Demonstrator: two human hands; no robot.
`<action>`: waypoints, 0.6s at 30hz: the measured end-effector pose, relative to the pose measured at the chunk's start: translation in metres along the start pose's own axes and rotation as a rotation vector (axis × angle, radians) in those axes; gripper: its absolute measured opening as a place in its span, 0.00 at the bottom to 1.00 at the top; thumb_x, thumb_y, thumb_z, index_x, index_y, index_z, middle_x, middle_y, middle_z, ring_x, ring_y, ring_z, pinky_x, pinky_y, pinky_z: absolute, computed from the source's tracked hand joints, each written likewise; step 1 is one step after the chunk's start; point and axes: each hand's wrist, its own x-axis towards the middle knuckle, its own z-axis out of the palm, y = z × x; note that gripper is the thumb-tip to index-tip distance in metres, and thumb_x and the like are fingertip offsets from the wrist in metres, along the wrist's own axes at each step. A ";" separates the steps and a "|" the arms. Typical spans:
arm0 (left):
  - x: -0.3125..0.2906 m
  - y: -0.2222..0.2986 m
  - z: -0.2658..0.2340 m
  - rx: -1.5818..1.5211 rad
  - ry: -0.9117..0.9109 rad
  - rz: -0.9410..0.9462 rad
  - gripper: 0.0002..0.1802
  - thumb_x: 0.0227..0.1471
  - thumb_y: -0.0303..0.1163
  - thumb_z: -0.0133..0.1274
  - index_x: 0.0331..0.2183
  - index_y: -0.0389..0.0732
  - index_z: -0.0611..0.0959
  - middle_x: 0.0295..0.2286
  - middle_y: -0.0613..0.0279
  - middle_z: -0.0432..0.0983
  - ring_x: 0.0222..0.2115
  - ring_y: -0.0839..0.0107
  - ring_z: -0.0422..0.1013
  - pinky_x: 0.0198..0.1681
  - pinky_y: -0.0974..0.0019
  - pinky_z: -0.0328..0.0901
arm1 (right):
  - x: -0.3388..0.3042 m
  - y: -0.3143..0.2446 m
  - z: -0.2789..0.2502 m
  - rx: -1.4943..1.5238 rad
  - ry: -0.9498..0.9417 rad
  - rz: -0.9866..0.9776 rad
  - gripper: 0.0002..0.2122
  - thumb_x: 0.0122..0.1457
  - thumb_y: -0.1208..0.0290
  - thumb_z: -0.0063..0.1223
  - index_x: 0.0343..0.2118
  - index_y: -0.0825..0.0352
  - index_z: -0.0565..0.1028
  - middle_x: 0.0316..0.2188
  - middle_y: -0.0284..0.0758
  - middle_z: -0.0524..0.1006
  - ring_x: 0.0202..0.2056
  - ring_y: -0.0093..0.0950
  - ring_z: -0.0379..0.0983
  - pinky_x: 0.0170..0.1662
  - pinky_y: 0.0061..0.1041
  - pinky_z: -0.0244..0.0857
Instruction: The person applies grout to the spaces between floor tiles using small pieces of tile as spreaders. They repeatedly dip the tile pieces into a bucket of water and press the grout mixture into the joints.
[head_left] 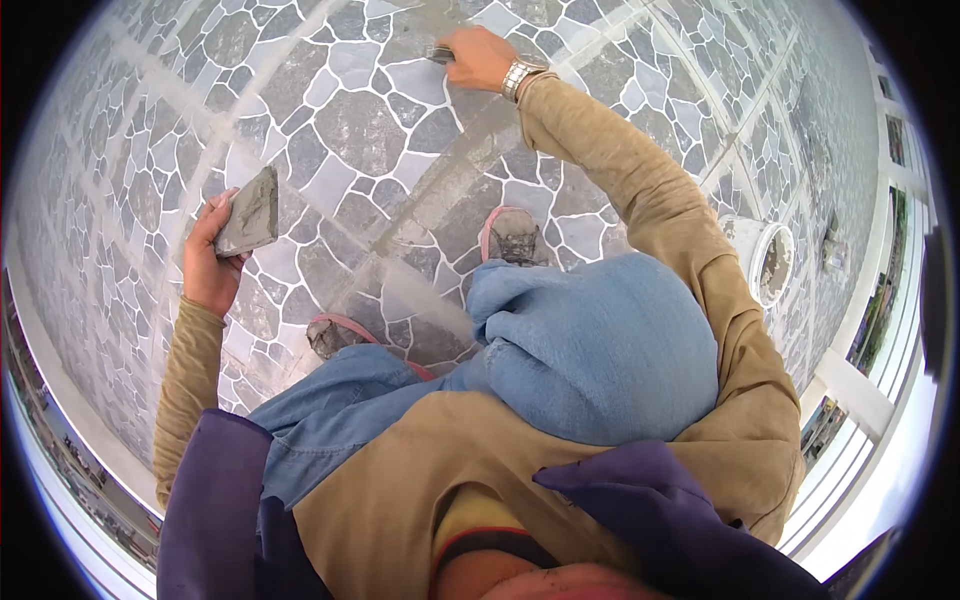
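My left hand (212, 240) grips the edge of a flat, squarish board (248, 215) smeared with grey mortar, held above the floor at the left. Further off, near the top of the view, my right hand (478, 57) is closed low over the stone-patterned floor (365, 130). A small dark edge pokes out at its fingertips; what it belongs to is mostly hidden. Pale lines run between the grey stones around that hand. A metal watch (518, 76) circles my right wrist.
A white bucket (765, 260), stained inside, stands to the right beyond my right arm. My bent knee (600, 345) and mortar-caked shoes (511, 235) are between my hands. A white railing (855, 395) runs along the right side. Smooth bands divide the floor into panels.
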 end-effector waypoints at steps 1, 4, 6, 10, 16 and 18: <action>0.005 0.004 0.007 0.011 0.010 -0.001 0.16 0.62 0.39 0.47 0.48 0.42 0.77 0.34 0.72 0.77 0.27 0.84 0.69 0.27 0.77 0.60 | 0.026 0.024 -0.007 0.024 0.141 -0.132 0.17 0.47 0.75 0.57 0.43 0.61 0.78 0.40 0.41 0.80 0.44 0.41 0.74 0.46 0.40 0.71; 0.032 0.009 0.043 0.003 -0.122 0.027 0.16 0.62 0.39 0.48 0.47 0.43 0.78 0.33 0.73 0.76 0.27 0.84 0.69 0.27 0.76 0.61 | 0.102 0.101 -0.039 -0.060 0.289 -0.239 0.12 0.49 0.71 0.57 0.38 0.59 0.81 0.35 0.44 0.82 0.40 0.45 0.78 0.43 0.42 0.71; 0.030 0.002 0.028 0.013 -0.114 0.002 0.17 0.62 0.39 0.47 0.49 0.43 0.77 0.36 0.72 0.76 0.30 0.83 0.71 0.29 0.77 0.62 | 0.134 0.080 -0.047 -0.130 0.208 -0.326 0.12 0.49 0.72 0.58 0.39 0.59 0.81 0.36 0.43 0.82 0.40 0.44 0.79 0.44 0.42 0.71; 0.014 -0.002 0.008 0.046 -0.081 -0.036 0.17 0.63 0.38 0.46 0.51 0.43 0.75 0.40 0.71 0.77 0.34 0.81 0.73 0.32 0.76 0.64 | 0.111 0.053 -0.028 -0.164 0.084 -0.303 0.14 0.49 0.72 0.58 0.40 0.59 0.81 0.36 0.43 0.82 0.40 0.43 0.79 0.44 0.42 0.71; -0.021 -0.007 -0.026 -0.060 0.146 0.024 0.16 0.62 0.38 0.47 0.48 0.42 0.76 0.38 0.68 0.77 0.35 0.79 0.74 0.32 0.75 0.65 | -0.026 0.113 -0.019 -0.263 -0.039 -0.444 0.24 0.43 0.78 0.60 0.47 0.53 0.80 0.42 0.32 0.79 0.49 0.37 0.74 0.47 0.38 0.73; -0.020 -0.004 -0.035 -0.069 0.158 0.026 0.16 0.62 0.38 0.47 0.48 0.43 0.76 0.37 0.69 0.77 0.34 0.80 0.74 0.31 0.75 0.65 | -0.027 0.122 -0.035 -0.301 -0.173 -0.366 0.26 0.43 0.81 0.57 0.48 0.53 0.79 0.45 0.33 0.78 0.48 0.37 0.73 0.48 0.37 0.73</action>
